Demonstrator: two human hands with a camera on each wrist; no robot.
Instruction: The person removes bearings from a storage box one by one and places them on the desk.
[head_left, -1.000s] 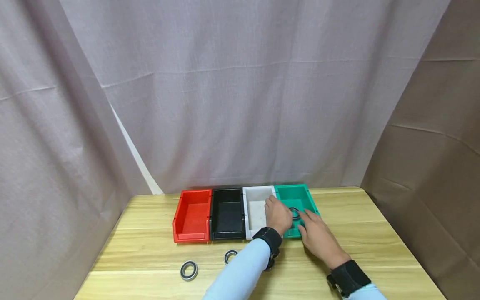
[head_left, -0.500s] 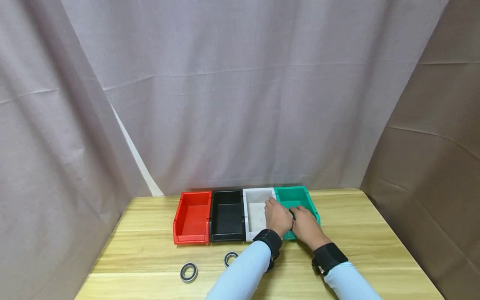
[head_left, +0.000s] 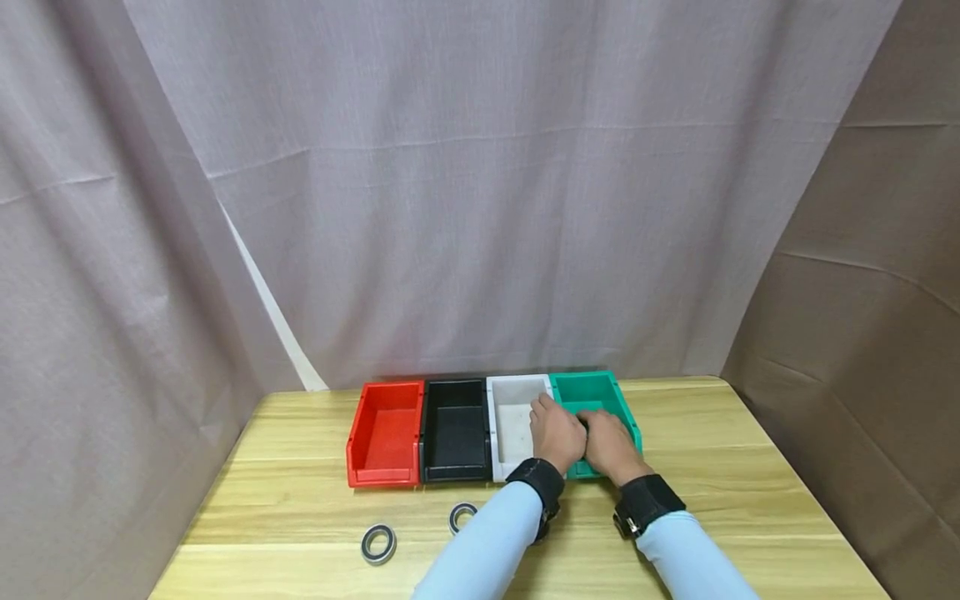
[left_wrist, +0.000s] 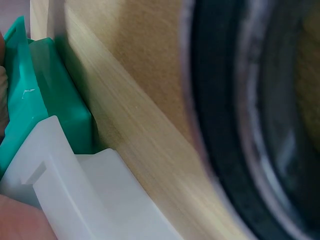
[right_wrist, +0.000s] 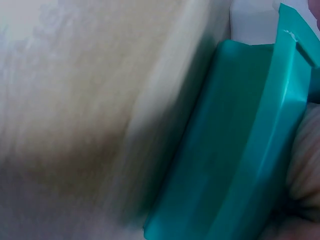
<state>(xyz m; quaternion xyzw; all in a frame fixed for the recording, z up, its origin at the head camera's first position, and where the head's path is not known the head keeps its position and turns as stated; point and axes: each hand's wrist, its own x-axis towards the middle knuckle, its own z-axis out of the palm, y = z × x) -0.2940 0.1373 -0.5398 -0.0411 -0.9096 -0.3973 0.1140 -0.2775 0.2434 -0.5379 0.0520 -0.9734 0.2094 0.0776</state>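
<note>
My left hand [head_left: 558, 432] is over the seam between the white bin [head_left: 513, 446] and the green bin [head_left: 588, 385], its fingers curled. Close against it, my right hand [head_left: 611, 446] reaches over the front of the green bin. Between the two hands they pinch a bearing [head_left: 584, 424], of which only a dark sliver shows. Another ring bearing [head_left: 378, 544] lies on the table at the left. Partly behind my left forearm is a further bearing [head_left: 459, 514], which looms large in the left wrist view as a dark metal ring [left_wrist: 215, 120].
A red bin [head_left: 384, 433] and a black bin [head_left: 456, 433] continue the row to the left. All the bins stand near the back of the wooden table [head_left: 285, 500]. Grey curtain [head_left: 480, 208] hangs behind, with a brown one [head_left: 870, 333] at the right.
My right hand has moved left and inward, closing on the bearing beside my left hand, and now covers most of it. The left hand and the bearings on the table have stayed put.
</note>
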